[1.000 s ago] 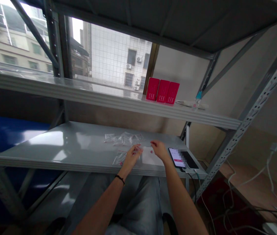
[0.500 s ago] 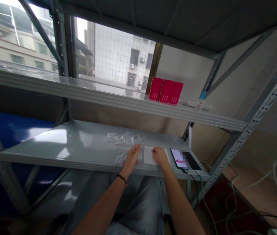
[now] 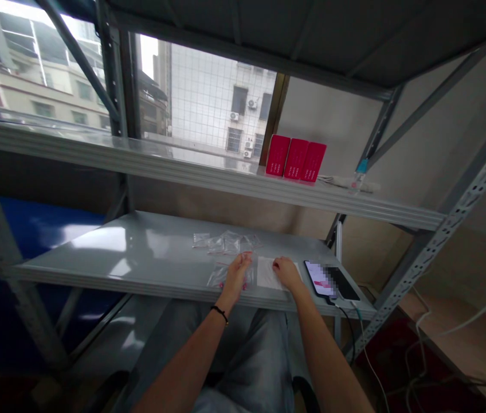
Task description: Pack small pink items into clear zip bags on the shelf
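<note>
My left hand (image 3: 238, 273), with a dark band on its wrist, is above the front of the grey shelf board (image 3: 157, 261). Its fingers are drawn together; a tiny reddish spot shows at their tips, and what they hold is too small to name. Beneath it lies a clear plastic bag (image 3: 216, 276) with small dark pink pieces (image 3: 245, 285), partly covered by the hand. My right hand (image 3: 286, 271) rests over a white sheet (image 3: 266, 274), fingers curled and pressed together; whatever is in them cannot be made out. Several small clear bags (image 3: 230, 241) lie farther back.
A phone (image 3: 318, 278) with a lit screen lies to the right, beside a black flat object (image 3: 343, 283), with cables running over the front edge. Three red boxes (image 3: 298, 159) and a small bottle with a blue cap (image 3: 360, 171) stand on the upper shelf (image 3: 208, 175).
The view has shifted slightly, so everything appears a little farther right. Both hands keep nearly the same places and poses over the shelf board.
</note>
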The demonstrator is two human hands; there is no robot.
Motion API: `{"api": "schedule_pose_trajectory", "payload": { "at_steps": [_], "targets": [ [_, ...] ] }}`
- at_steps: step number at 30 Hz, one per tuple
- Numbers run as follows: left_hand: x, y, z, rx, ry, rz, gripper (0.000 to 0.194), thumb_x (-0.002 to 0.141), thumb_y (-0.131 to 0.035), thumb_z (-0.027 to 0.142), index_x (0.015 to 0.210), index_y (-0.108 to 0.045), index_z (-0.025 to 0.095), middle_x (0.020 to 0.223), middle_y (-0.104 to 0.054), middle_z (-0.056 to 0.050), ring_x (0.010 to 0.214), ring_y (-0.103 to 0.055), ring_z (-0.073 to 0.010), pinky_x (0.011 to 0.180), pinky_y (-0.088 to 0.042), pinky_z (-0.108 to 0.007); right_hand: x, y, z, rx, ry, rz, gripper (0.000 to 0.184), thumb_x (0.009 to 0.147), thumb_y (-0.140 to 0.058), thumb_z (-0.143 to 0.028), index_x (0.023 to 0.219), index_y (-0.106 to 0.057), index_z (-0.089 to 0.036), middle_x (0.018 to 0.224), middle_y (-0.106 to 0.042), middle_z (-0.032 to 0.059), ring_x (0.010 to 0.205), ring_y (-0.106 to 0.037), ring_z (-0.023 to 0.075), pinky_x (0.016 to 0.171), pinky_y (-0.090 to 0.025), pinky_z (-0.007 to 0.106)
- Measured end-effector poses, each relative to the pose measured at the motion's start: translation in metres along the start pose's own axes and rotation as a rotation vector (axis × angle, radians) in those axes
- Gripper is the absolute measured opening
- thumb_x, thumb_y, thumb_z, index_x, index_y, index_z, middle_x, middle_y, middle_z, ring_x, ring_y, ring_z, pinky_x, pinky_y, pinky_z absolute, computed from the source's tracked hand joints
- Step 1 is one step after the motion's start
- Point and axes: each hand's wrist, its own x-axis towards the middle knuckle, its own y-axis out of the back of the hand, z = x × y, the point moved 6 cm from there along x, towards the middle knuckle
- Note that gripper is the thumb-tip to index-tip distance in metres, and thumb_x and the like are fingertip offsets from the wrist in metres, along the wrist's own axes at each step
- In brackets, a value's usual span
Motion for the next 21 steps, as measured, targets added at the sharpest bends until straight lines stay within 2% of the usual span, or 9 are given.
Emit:
{"api": "schedule_pose_trajectory", "payload": {
  "at_steps": [4,10,15,21],
  "targets": [
    [-0.0009,-0.0007,0.0004,0.004,-0.009,0.000,0.046,0.089,-0.053,0.058,0.104,-0.072,0.019,0.100,-0.073,-0.007,0.097,-0.064,-0.0247,0.089,-0.048,-0.035,0.0017,-0.0014,0.0020,0.015,0.044,-0.025,0.025,0.096,-0.050,-0.015,0.104,-0.074,-0.015,0.105,-0.072,0.0115,0.103,-0.061,0.0205,0.091,-0.037,0.025],
    [-0.0006,-0.0019,-0.0026,0.009,0.004,0.007,0.046,0.087,-0.054,0.060,0.103,-0.072,0.021,0.090,-0.072,-0.005,0.087,-0.065,-0.0240,0.076,-0.051,-0.034,0.0015,-0.0002,0.0043,0.032,0.106,-0.048,0.024,0.097,-0.051,-0.016,0.104,-0.074,-0.017,0.106,-0.072,0.0102,0.105,-0.060,0.0200,0.093,-0.037,0.025],
    [0.0019,-0.0023,-0.0016,0.006,-0.017,0.011,0.044,0.085,-0.055,0.059,0.096,-0.072,0.020,0.094,-0.072,-0.005,0.092,-0.064,-0.0233,0.084,-0.049,-0.033,0.0031,0.0017,0.0050,0.053,0.132,-0.055,0.023,0.096,-0.053,-0.016,0.103,-0.075,-0.017,0.106,-0.072,0.0098,0.105,-0.060,0.0201,0.094,-0.038,0.026],
    [0.0002,-0.0026,0.0030,-0.008,-0.014,0.005,0.045,0.085,-0.056,0.060,0.099,-0.073,0.020,0.091,-0.072,-0.005,0.090,-0.063,-0.0235,0.080,-0.048,-0.032,-0.0007,0.0083,0.0004,0.106,0.163,-0.017,0.019,0.094,-0.057,-0.014,0.098,-0.076,-0.017,0.101,-0.073,0.0092,0.102,-0.061,0.0196,0.093,-0.040,0.026]
  ]
}}
